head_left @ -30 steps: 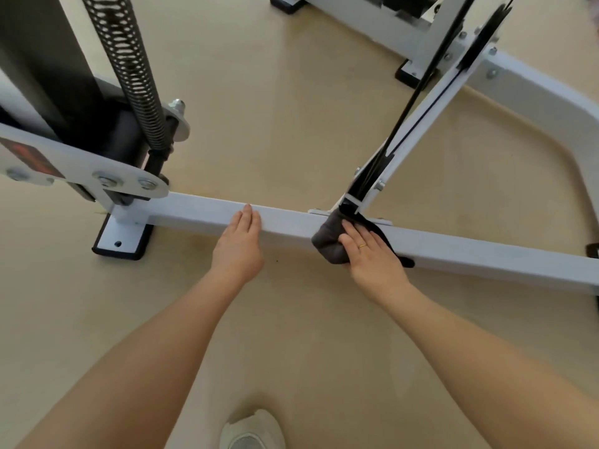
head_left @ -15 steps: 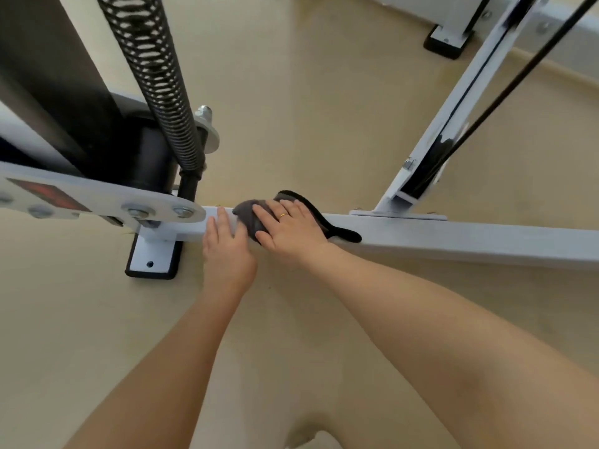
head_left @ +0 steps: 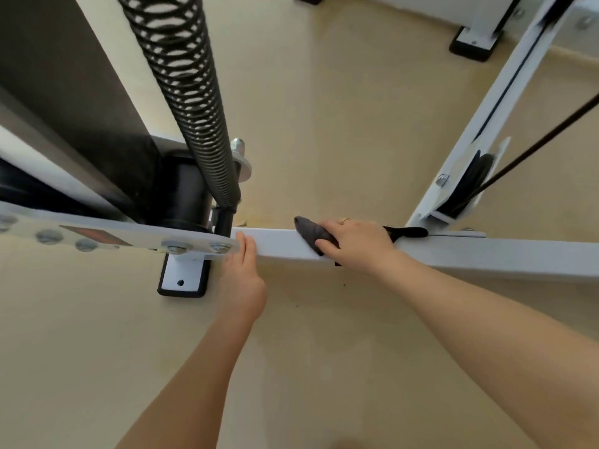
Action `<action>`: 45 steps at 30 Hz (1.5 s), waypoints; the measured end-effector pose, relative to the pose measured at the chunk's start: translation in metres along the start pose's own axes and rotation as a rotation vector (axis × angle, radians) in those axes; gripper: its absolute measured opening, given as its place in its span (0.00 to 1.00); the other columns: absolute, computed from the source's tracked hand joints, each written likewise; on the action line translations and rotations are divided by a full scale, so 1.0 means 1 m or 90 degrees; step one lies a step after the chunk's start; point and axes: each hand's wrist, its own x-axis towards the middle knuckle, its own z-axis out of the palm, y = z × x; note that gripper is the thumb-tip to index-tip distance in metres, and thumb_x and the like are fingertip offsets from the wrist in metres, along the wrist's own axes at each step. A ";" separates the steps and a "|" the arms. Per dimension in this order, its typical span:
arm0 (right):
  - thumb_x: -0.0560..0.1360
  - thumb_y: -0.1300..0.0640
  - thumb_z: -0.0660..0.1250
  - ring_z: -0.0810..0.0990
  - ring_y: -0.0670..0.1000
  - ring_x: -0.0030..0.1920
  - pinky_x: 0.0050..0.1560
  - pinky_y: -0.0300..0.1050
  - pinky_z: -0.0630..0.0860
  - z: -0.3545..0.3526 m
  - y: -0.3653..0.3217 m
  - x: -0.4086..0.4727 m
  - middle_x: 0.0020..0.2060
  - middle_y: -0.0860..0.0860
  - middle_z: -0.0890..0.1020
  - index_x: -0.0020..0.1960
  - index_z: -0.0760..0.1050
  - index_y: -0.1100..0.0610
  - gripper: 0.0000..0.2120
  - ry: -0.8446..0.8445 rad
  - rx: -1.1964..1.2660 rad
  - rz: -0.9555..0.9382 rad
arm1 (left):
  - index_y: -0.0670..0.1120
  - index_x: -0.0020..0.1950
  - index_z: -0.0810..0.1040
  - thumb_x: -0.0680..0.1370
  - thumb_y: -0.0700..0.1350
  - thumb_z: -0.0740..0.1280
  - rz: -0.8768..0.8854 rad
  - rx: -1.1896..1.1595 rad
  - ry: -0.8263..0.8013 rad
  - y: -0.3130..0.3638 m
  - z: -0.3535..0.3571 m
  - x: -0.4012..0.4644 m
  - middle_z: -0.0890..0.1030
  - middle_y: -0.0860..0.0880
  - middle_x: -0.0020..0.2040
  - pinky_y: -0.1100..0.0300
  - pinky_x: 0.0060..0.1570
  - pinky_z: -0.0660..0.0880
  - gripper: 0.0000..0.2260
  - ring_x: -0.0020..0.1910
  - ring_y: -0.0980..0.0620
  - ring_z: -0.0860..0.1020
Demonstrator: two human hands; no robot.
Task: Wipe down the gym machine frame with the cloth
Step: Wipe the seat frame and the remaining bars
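Sliding cloth rightward, seemingly, along frame.

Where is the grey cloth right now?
In the head view, the cloth lies draped over the white floor bar near centre, pressed under the right hand, between the coil spring and the slanted pulley post.
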 end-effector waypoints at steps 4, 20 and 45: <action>0.79 0.48 0.53 0.74 0.56 0.57 0.47 0.48 0.64 -0.003 -0.019 0.012 0.58 0.54 0.76 0.59 0.69 0.53 0.14 -0.026 0.042 0.031 | 0.47 0.75 0.56 0.70 0.25 0.52 -0.026 -0.104 -0.001 -0.008 -0.009 0.001 0.56 0.51 0.75 0.73 0.60 0.48 0.35 0.73 0.53 0.55; 0.80 0.48 0.45 0.72 0.56 0.45 0.41 0.46 0.65 -0.013 0.002 0.017 0.51 0.57 0.78 0.49 0.72 0.56 0.19 -0.132 0.118 0.159 | 0.41 0.76 0.48 0.75 0.35 0.57 -0.033 0.018 -0.012 0.009 -0.003 -0.007 0.44 0.48 0.77 0.58 0.66 0.59 0.31 0.74 0.49 0.51; 0.81 0.49 0.53 0.51 0.56 0.74 0.71 0.51 0.42 0.021 -0.033 -0.005 0.74 0.56 0.58 0.75 0.53 0.60 0.26 0.028 0.010 0.005 | 0.43 0.76 0.49 0.72 0.26 0.53 0.007 -0.140 -0.006 0.012 0.008 -0.020 0.46 0.49 0.77 0.69 0.66 0.42 0.34 0.75 0.54 0.44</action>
